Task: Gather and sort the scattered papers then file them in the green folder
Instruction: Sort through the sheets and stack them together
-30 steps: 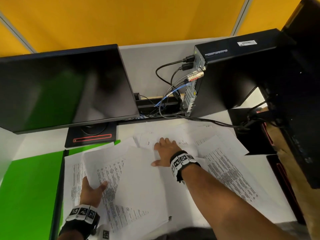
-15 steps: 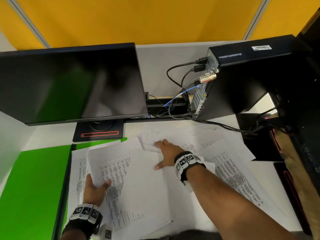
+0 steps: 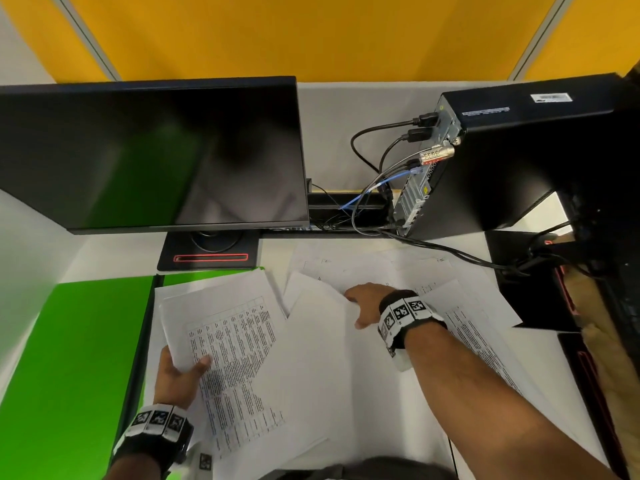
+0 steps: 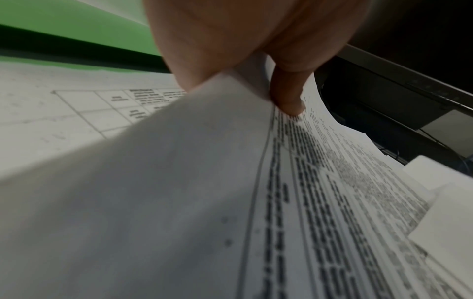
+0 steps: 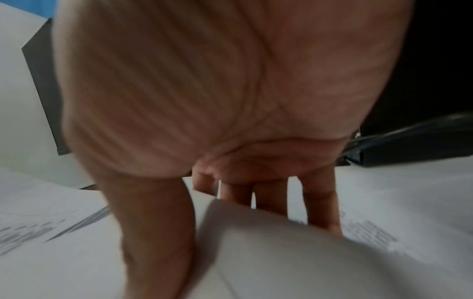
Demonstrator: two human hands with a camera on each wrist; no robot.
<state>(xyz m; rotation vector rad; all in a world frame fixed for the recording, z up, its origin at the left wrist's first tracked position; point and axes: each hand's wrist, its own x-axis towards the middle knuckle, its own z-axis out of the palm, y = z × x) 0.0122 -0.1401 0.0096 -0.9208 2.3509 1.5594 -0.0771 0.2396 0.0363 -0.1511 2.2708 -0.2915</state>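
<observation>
The green folder (image 3: pixel 69 358) lies open at the desk's left, and it shows as a green strip (image 4: pixel 76 24) in the left wrist view. My left hand (image 3: pixel 180 372) grips a bundle of printed sheets (image 3: pixel 235 341) by its near left edge, with the thumb (image 4: pixel 286 97) pressed on top of the print (image 4: pixel 307 182). My right hand (image 3: pixel 363 303) reaches onto the scattered papers (image 3: pixel 478 341). Its straight fingers (image 5: pixel 320 202) are tucked behind the raised edge of a blank sheet (image 3: pixel 322 341) (image 5: pixel 281 252). Their tips are hidden.
A dark monitor (image 3: pixel 149 154) on a black base (image 3: pixel 207 254) stands behind the folder. A black PC tower (image 3: pixel 519 161) is at the back right, and its cables (image 3: pixel 450 251) trail over the far papers. A black object (image 3: pixel 533 299) borders the papers on the right.
My right hand's fingertips have slipped under the blank sheet's edge, which now lifts over them. The left hand keeps its hold on the printed sheets. The head view has shifted slightly.
</observation>
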